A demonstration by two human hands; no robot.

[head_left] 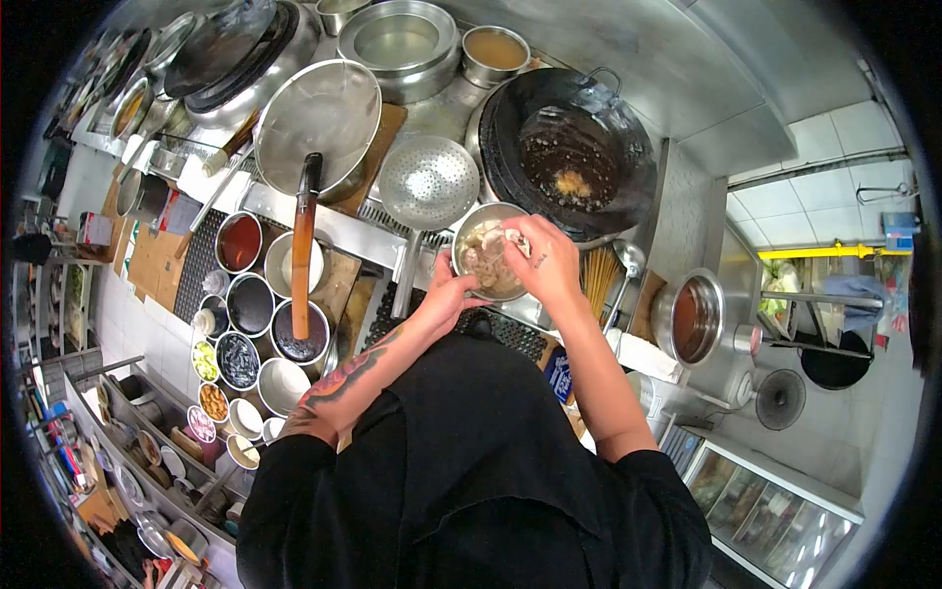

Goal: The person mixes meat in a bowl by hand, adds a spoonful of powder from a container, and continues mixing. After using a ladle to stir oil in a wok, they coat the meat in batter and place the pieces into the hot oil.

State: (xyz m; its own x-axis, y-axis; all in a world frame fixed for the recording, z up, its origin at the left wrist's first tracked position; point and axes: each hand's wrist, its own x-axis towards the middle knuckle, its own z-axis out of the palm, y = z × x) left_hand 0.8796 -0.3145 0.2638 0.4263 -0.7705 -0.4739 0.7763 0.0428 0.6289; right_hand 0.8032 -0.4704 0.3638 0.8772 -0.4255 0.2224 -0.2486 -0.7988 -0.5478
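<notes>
A metal bowl [469,218] of pale, wet meat pieces [486,267] is in front of me, just below the wok. My left hand [451,299] is closed on the bowl's lower left rim. Over the bowl's right side, my right hand [543,257] has its fingers bent around some of the meat pieces. Beyond it, a black wok [628,137] contains dark bubbling oil, with a small golden clump [572,184] in it. To the left of the bowl lies a perforated strainer [429,182], its handle pointing toward me.
A large fine-mesh strainer [319,113] and a wooden-handled tool [304,245] are at the left. Several sauce containers [250,302] crowd the lower left. A ladle [628,260] and a metal pot of brown liquid [695,319] stand right of my arm. Behind are metal pots [397,44].
</notes>
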